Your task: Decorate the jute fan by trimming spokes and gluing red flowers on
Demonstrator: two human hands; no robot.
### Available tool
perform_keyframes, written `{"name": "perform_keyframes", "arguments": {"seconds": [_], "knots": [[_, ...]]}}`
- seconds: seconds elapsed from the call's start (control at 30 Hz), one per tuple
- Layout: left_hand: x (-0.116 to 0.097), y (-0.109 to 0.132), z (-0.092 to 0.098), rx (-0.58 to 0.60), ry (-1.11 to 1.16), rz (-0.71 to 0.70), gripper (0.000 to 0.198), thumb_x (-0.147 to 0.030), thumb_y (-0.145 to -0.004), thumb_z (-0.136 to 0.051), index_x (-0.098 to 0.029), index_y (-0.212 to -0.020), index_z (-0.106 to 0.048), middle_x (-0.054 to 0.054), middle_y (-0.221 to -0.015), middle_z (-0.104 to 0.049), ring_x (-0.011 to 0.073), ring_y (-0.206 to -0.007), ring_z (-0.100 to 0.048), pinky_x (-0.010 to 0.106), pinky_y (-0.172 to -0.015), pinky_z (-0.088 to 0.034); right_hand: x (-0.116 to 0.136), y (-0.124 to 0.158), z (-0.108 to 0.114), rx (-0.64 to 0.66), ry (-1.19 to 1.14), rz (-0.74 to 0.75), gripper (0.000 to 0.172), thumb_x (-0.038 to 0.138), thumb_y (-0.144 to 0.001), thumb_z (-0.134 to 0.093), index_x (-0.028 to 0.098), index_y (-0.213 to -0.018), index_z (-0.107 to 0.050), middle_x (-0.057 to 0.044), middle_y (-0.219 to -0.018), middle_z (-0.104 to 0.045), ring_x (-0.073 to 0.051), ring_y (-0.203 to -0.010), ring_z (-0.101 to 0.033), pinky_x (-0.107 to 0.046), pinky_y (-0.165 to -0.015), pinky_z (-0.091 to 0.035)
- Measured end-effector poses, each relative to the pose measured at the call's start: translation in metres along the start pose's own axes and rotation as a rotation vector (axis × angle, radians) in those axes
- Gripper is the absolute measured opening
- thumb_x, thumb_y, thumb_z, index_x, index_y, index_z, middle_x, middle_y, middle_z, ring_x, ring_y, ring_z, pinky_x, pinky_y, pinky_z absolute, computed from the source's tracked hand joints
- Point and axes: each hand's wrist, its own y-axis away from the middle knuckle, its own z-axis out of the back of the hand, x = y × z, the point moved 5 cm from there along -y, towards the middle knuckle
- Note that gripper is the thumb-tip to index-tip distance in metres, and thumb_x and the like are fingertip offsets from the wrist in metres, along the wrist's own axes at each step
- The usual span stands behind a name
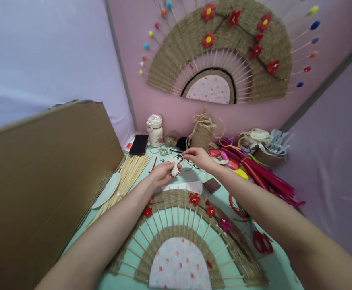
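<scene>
My left hand (pixel 163 172) is closed round a small white fringed piece (pixel 175 166) beyond the top edge of the woven fan. Just to its right, my right hand (pixel 197 156) pinches at thin black wire (pixel 178 156) beside the white piece. Below my arms lies the half-round woven fan (pixel 176 231), with thin sticks, red flowers (pixel 194 198) and a spotted pink-and-white centre (pixel 180 264). A white shape (pixel 188 187) lies partly under its upper edge.
Thin sticks (pixel 127 171), a phone (pixel 139 144) and a white bottle (pixel 154 131) are at left, by cardboard (pixel 46 181). Behind stands twine (pixel 203 132). At right are pink pipe cleaners (pixel 263 173) and red-handled scissors (pixel 262 241). Another fan (pixel 176 52) hangs on the wall.
</scene>
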Motion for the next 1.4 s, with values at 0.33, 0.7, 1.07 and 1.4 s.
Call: {"name": "perform_keyframes", "arguments": {"seconds": [0.33,0.7,1.07,1.4], "knots": [[0.004,0.0,0.002,0.113,-0.007,0.046,0.014,-0.007,-0.089,-0.049,-0.009,-0.083,-0.061,0.007,-0.07,-0.065,0.0124,-0.066,-0.063,0.026,-0.073,-0.053,-0.003,0.001,-0.006,0.097,-0.016,-0.006,0.021,0.032,-0.071,-0.064,0.015,-0.079,-0.072,-0.002,-0.071,-0.067,-0.012,-0.064,-0.054,-0.024,-0.06,-0.041],[0.008,-0.001,0.006,0.134,-0.056,0.064,0.011,-0.011,-0.088,-0.054,-0.008,-0.084,-0.064,0.008,-0.07,-0.065,0.0129,-0.066,-0.062,0.026,-0.072,-0.052,0.006,0.007,-0.006,0.071,0.058,0.025,0.019,0.033,-0.073,-0.059,0.016,-0.068,-0.065,0.003,-0.058,-0.053,-0.009,-0.055,-0.041,-0.022,-0.053,-0.032],[0.008,0.0,0.009,0.133,-0.121,0.083,0.016,-0.009,-0.09,-0.048,-0.008,-0.085,-0.063,0.006,-0.067,-0.063,0.0129,-0.066,-0.062,0.028,-0.073,-0.053,-0.002,0.004,0.02,-0.061,0.085,-0.001,0.022,0.036,-0.075,-0.054,0.016,-0.074,-0.063,0.0,-0.067,-0.059,-0.011,-0.058,-0.046,-0.024,-0.055,-0.037],[-0.006,-0.003,0.01,0.112,-0.238,0.029,0.005,-0.01,-0.086,-0.057,-0.011,-0.084,-0.061,0.005,-0.07,-0.063,0.0123,-0.068,-0.062,0.029,-0.075,-0.052,0.007,0.01,0.017,0.099,0.172,0.035,0.016,0.031,-0.072,-0.062,0.017,-0.066,-0.066,0.002,-0.06,-0.059,-0.011,-0.056,-0.046,-0.024,-0.056,-0.034]]}}
